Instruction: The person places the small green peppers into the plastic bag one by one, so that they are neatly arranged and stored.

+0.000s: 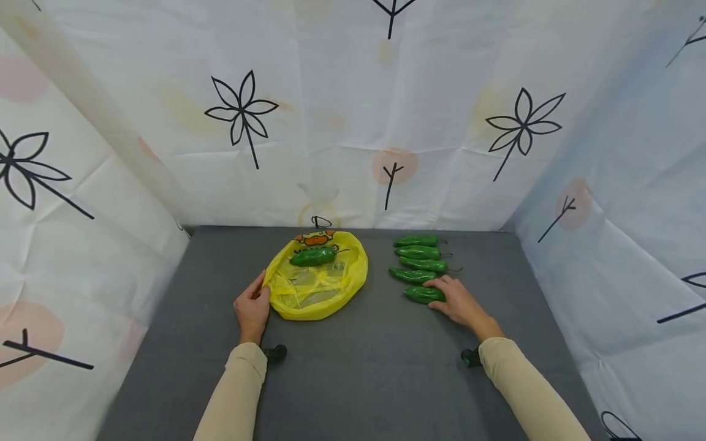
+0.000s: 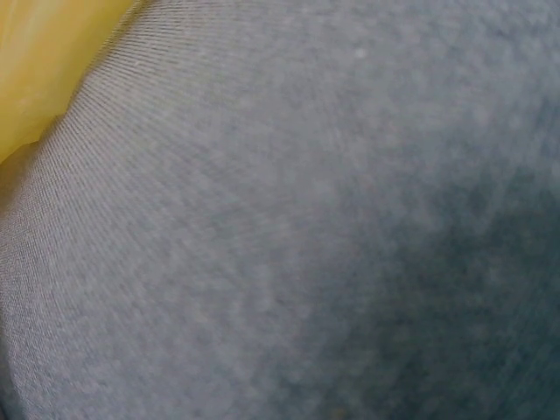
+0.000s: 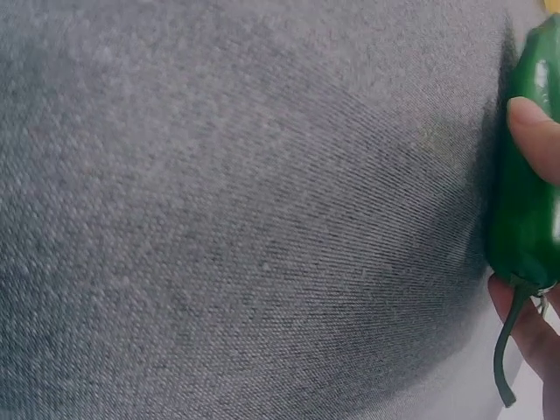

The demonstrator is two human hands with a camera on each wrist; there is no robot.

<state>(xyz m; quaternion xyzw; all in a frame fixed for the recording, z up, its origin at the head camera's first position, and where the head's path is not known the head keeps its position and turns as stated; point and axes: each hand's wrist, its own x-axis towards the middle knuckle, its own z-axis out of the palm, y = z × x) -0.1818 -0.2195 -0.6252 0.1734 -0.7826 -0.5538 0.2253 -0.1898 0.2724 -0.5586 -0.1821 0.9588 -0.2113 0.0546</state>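
Note:
A yellow plastic bag (image 1: 317,311) lies with its mouth spread round on the grey table, also showing at the corner of the left wrist view (image 2: 39,61). Inside it rests a green chili pepper (image 1: 313,256). My left hand (image 1: 254,311) pinches the bag's left rim. On the right, my right hand (image 1: 460,304) holds the nearest green chili pepper (image 1: 421,295) of a column, thumb along its side in the right wrist view (image 3: 523,223), where its stem hangs free. Just beyond it lies another chili pepper (image 1: 412,275).
Farther back in the column are more green chili peppers (image 1: 416,252), roughly parallel, stems to the right. The grey table (image 1: 364,380) ends at a white patterned cloth (image 1: 342,122) behind and on both sides.

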